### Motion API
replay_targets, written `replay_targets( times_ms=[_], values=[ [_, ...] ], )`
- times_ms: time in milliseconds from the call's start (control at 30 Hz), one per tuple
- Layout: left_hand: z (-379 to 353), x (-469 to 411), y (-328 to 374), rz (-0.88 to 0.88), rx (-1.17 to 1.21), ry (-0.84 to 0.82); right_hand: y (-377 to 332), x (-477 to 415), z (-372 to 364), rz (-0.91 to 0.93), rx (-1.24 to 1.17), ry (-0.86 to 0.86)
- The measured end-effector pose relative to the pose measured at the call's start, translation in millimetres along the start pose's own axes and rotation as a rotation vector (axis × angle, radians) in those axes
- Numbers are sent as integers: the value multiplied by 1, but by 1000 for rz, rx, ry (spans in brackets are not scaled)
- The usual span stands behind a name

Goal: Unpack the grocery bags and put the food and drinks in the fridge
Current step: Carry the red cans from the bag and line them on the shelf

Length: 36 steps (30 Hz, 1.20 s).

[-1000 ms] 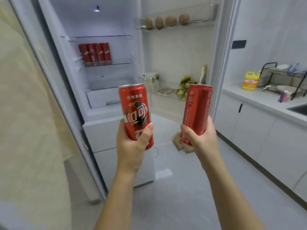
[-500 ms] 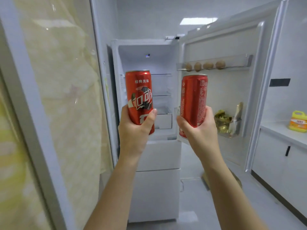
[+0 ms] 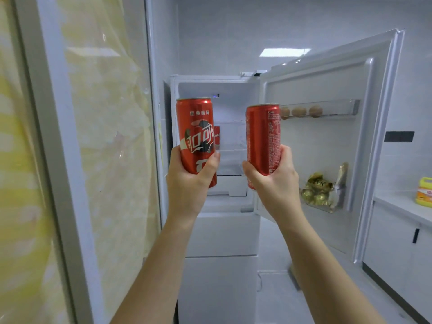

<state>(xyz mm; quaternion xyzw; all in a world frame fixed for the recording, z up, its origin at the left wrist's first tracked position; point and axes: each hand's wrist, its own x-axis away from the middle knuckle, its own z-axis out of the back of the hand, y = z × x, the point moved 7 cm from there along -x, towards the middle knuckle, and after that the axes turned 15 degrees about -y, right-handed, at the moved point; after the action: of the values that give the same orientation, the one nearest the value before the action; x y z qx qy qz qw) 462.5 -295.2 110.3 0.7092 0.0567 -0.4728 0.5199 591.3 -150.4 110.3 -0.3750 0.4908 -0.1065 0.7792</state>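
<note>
left hand (image 3: pixel 187 185) fingers curled round a red can (image 3: pixel 195 132), right hand (image 3: pixel 279 183) likewise round a second can (image 3: pixel 263 139), i face the open fridge (image 3: pixel 222 232). one shelved can (image 3: pixel 217 136) inside; these two not yet in.

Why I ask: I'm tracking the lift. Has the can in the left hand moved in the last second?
Yes, upward. The can in the left hand sat before the fridge drawer; now it covers the shelf with the stored cans.
</note>
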Motion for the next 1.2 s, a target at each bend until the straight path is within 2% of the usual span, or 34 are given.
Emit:
replay_targets(
  times_ms=[533,967,1200],
  values=[
    [-21,-11,-30,18,-31,19,37,-21,11,4,-7,-32],
    [-36,-49,-108,98,-79,9,112,-67,-9,-57,-26,-70],
    [-26,-109,-178,99,-85,3,165,-122,-47,-69,-30,-65]
  ],
)
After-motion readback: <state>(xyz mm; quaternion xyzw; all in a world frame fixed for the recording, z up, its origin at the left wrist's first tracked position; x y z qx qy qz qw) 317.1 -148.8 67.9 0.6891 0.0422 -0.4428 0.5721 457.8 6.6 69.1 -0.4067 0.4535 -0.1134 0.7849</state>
